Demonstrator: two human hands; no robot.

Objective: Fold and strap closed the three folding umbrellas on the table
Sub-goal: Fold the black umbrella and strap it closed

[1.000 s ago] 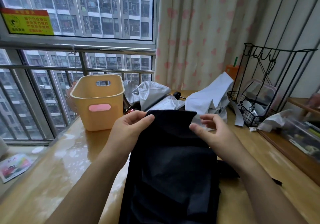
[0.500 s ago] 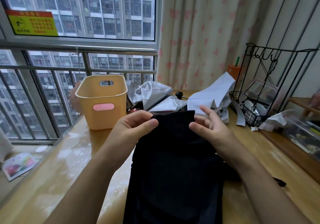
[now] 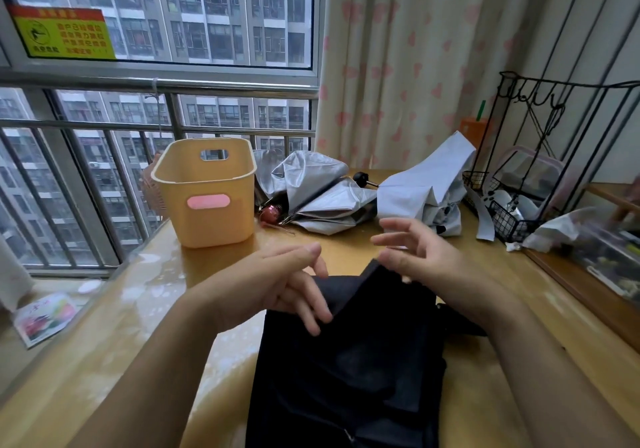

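Likely pleating the black umbrella (image 3: 346,371) under the spread left grip (image 3: 277,288); right grip (image 3: 426,264) pinch unclear; next, roll cloth tight
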